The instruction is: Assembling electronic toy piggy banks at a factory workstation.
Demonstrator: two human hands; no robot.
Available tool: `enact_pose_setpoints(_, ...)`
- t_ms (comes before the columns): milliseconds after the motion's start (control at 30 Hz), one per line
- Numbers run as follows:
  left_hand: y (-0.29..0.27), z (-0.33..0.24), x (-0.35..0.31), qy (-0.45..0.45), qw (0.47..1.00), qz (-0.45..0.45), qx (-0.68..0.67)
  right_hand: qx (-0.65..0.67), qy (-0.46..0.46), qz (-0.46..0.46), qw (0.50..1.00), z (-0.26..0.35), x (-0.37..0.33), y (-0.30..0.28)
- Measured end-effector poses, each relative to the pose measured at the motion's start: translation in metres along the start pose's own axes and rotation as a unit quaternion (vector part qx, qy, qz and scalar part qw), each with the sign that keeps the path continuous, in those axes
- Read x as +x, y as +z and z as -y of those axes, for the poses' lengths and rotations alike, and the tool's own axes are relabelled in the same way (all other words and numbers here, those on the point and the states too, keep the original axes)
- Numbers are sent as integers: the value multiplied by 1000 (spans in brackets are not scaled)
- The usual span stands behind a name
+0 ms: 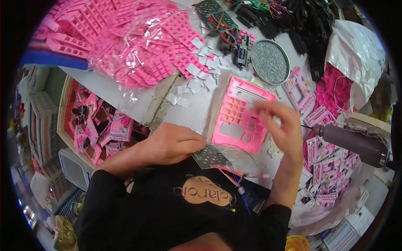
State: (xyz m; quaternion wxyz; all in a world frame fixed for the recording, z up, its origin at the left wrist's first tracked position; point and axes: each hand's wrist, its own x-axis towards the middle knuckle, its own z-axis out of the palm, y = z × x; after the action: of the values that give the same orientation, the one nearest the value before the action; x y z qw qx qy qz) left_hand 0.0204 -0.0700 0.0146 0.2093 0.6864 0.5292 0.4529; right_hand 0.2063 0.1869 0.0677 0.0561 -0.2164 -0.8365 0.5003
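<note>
A pink plastic casing (220,131) lies inner side up on the worktable in front of me, with a keypad grid (234,110), a rectangular window and round openings. My left hand (176,143) is closed at the casing's near left corner, its fingertips pinching the edge of a green circuit board (210,158). Thin coloured wires (234,178) trail from the board toward my shirt. Over the casing's right side hovers my right hand (282,125), fingers bent and smeared by motion. Whether anything sits between those fingers cannot be made out.
Bagged pink keypads (146,50) fill the far left. A round tin of small metal pieces (270,62) stands beyond the casing, near white paper squares (212,62). A dark electric screwdriver (356,144) juts in from the right above printed pink panels (331,171). Left sits a crate (63,113) of pink parts.
</note>
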Motion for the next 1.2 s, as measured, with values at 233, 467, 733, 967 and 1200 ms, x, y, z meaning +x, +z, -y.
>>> enact_pose_setpoints(233,-10,-4,-19,-62,997,-43,14,-200,-153,-35,967,31,137,94)
enact_pose_setpoints(467,-6,-1,-38,-116,988,-98,-16,-374,-84,37,923,50,163,120)
enact_pose_setpoints(733,-10,-4,-21,-116,985,-102,-81,369,101,-5,924,15,140,49)
enact_pose_setpoints(967,-1,-12,-8,-78,988,-75,-110,362,142,-68,919,26,80,29)
enact_pose_setpoints(1200,9,-19,-16,-101,986,18,-133,-90,103,-99,986,30,9,20)
